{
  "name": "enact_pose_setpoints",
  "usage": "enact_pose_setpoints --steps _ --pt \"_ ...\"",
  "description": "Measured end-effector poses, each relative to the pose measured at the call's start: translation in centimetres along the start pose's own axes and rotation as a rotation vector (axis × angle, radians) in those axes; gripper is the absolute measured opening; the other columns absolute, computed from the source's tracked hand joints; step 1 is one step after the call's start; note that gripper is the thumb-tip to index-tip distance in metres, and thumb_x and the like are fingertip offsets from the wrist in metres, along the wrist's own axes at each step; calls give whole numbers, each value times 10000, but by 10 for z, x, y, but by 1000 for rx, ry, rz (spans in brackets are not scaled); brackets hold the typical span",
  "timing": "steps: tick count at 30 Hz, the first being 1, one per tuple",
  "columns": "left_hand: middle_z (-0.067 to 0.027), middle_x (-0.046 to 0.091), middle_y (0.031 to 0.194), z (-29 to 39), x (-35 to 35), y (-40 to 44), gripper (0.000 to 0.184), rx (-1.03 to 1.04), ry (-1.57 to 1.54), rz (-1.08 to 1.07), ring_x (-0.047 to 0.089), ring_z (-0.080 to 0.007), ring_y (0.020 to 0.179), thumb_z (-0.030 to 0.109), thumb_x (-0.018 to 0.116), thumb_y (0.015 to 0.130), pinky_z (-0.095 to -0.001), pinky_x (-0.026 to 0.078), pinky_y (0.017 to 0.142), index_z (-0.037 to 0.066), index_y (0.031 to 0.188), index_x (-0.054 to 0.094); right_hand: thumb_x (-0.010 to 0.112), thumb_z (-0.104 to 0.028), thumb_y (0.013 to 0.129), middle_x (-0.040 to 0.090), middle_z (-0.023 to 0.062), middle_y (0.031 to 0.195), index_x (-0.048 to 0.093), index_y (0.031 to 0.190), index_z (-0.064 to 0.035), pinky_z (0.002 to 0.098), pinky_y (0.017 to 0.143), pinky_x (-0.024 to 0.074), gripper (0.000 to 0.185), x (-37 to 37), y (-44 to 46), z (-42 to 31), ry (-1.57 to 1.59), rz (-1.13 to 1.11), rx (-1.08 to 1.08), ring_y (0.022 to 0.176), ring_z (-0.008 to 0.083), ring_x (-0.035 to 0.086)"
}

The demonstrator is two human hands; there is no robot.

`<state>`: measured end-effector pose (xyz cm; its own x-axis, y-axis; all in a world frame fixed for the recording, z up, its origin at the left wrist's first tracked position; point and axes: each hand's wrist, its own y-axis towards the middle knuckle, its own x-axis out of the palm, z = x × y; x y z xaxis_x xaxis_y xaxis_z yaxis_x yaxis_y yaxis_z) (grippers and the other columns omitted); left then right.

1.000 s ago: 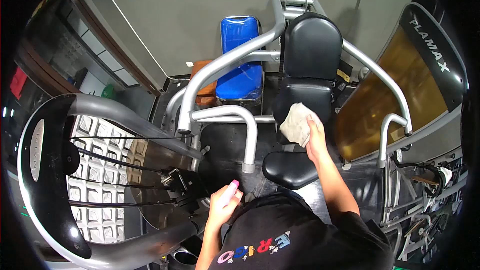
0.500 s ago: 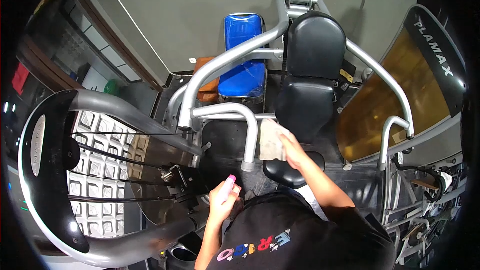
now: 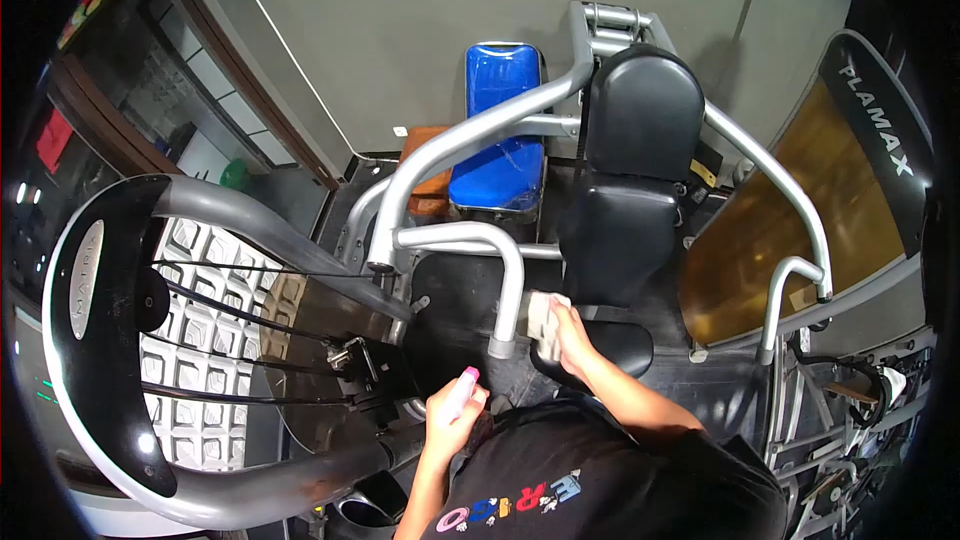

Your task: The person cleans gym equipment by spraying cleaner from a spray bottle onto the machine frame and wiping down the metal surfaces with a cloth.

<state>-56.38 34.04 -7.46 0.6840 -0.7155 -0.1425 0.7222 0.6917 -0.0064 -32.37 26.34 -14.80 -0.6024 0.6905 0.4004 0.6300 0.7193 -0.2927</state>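
My left hand point(image 3: 450, 422) is closed around a small whitish-pink bottle point(image 3: 461, 395) with a bright pink top, held upright in front of my body. Most of the bottle is hidden by the fingers. In my right hand point(image 3: 573, 342) is a pale cloth point(image 3: 542, 322), bunched up and gripped by the fingers. The cloth is over the left end of a small black pad point(image 3: 622, 348); whether it touches the pad I cannot tell. Just left of the cloth, a silver bent handle bar point(image 3: 511, 290) of the exercise machine comes down.
Ahead stands the machine's black padded seat point(image 3: 618, 230) and backrest point(image 3: 645, 110). A blue bench point(image 3: 497, 170) is behind it. A grey-black cable machine point(image 3: 110, 270) fills the left side. A gold panel marked PLAMAX point(image 3: 780, 200) stands at right.
My right hand has drawn the cloth slightly closer to my body, and the cloth is now more crumpled. The left hand keeps its hold on the bottle. The view has tilted up a little.
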Motion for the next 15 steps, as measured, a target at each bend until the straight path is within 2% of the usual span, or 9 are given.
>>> enact_pose_setpoints --steps 2,3,5,7,9,11,13,15 --pt "-75 657 746 0 0 -3 125 -34 -33 32 631 -130 647 95 629 850 -277 495 628 -27 875 642 431 -309 1055 657 101 1238 583 1355 -54 339 932 521 422 -23 -7 13 0 99 203 1038 186 662" --pt "-75 657 746 0 0 -2 125 -34 -33 31 631 -130 647 95 629 850 -277 495 628 -27 875 642 431 -309 1055 657 101 1238 583 1355 -54 339 932 521 422 -27 -10 8 0 100 203 1038 186 662" --pt "-75 658 749 0 0 -1 120 -36 -41 30 635 -127 654 90 620 848 -279 498 627 -26 871 641 465 -340 1015 652 110 1261 566 1361 -42 412 948 533 468 -33 -15 -3 83 1 196 1109 248 663" --pt "-74 660 753 2 0 2 117 -23 -32 12 634 -126 651 84 617 844 -278 498 627 -27 873 641 465 -346 1012 658 117 1250 560 1370 -53 427 964 530 473 -36 -9 -8 112 1 191 1117 264 661" --pt "-73 661 757 5 2 4 115 -11 -24 -8 634 -124 649 79 614 841 -277 499 626 -28 876 641 468 -306 1023 670 107 1204 581 1346 -49 384 909 551 427 -33 -1 -13 186 -80 145 1076 220 669" --pt "-73 658 761 9 5 6 107 -60 -39 -4 631 -123 633 62 610 832 -274 501 626 -30 877 640 488 -318 1012 673 81 1164 617 1261 -61 378 879 558 380 -3 -6 -34 375 -58 277 1021 207 678" --pt "-72 657 762 0 5 8 102 -35 -24 -11 629 -123 627 53 606 828 -272 501 624 -30 877 638 517 -327 1014 687 50 1097 639 1156 -76 359 828 562 314 8 6 -13 513 -254 297 953 184 680" --pt "-71 655 763 -2 6 8 98 -11 -7 -13 627 -122 620 44 603 823 -271 500 623 -30 877 637 544 -336 1016 697 21 1005 636 1114 -98 340 783 561 273 53 -12 -25 303 -18 287 881 166 678"
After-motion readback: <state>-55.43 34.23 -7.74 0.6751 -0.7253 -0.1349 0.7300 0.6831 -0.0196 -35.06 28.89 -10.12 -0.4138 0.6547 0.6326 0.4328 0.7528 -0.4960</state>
